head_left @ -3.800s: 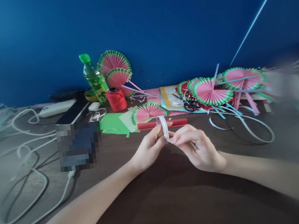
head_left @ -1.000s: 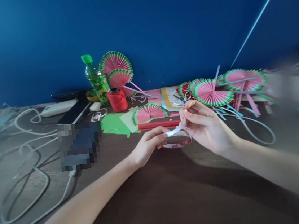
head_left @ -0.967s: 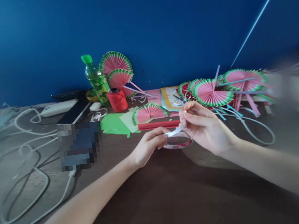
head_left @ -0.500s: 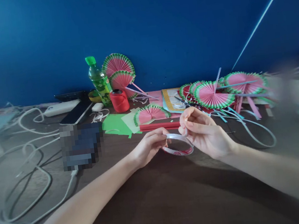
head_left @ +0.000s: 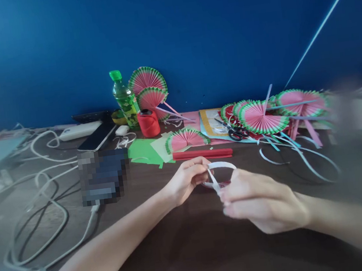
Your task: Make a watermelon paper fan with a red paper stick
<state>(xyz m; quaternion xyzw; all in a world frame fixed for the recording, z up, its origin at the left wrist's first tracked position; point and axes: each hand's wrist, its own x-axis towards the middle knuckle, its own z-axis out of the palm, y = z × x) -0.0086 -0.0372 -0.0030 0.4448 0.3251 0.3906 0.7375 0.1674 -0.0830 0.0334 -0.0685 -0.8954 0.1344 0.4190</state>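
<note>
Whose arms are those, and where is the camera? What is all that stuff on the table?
There is no machine here, only a person's two bare hands. The one picture comes from a camera worn on the person's head, looking down, so the arms reach in from the bottom. The left hand holds a thin roll of tape, and the right hand pinches a strip of tape coming off it. On the brown table are paper fans that look like watermelon slices, scissors, a red spool, a green-capped bottle and white cables.
</note>
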